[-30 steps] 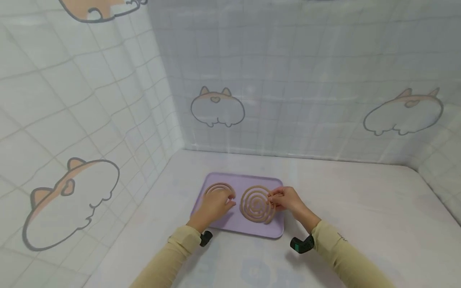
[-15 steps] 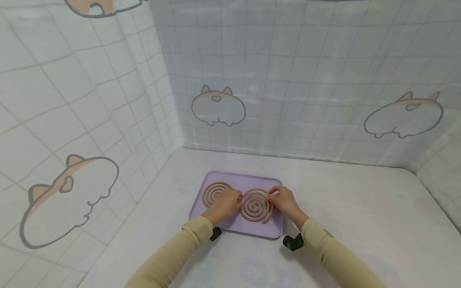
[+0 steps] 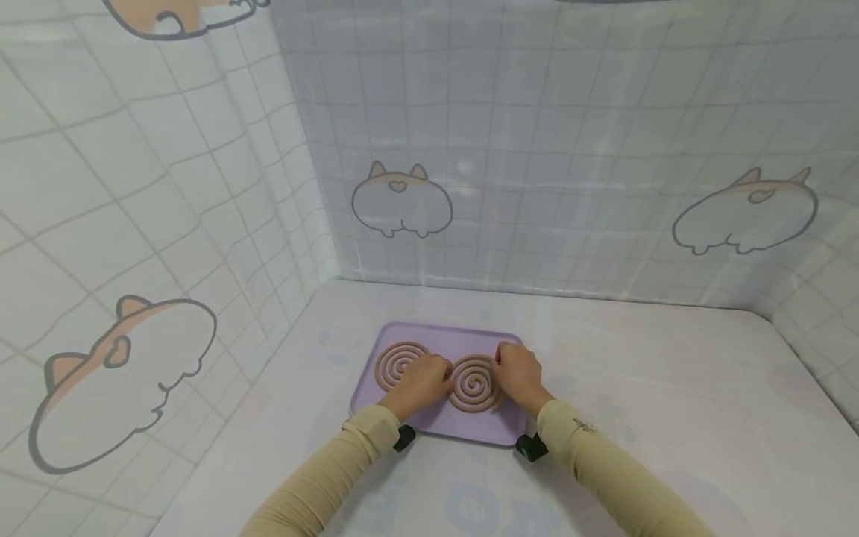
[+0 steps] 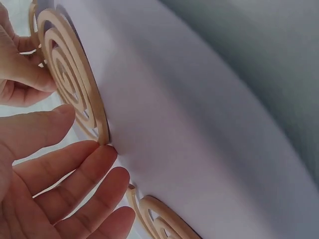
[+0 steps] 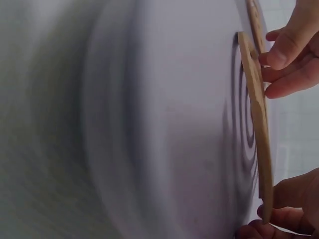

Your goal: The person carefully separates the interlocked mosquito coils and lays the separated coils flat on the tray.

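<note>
A brown spiral mosquito coil (image 3: 473, 382) is between my two hands over the right half of a lilac tray (image 3: 463, 431). My left hand (image 3: 424, 380) holds its left edge; the left wrist view has the thumb above the edge and fingertips (image 4: 107, 152) against it. With thumb and fingers, my right hand (image 3: 518, 373) pinches the right edge, where an outer strand (image 4: 33, 17) stands off from the inner turns. Seen from the right wrist, the coil (image 5: 259, 124) is tilted, with its shadow on the tray. A second mosquito coil (image 3: 396, 364) lies at the left, partly behind my left hand.
The tray rests on a pale tabletop (image 3: 637, 373). Behind it rises a grid-patterned wall covering (image 3: 570, 149) with cartoon corgi drawings, and another wall (image 3: 255, 224) stands at the left. Dark wrist devices (image 3: 532, 447) sit under both cuffs.
My left hand has moved right from above the left coil to the right coil's left edge, exposing the left coil. My right hand has rolled inward at the right edge.
</note>
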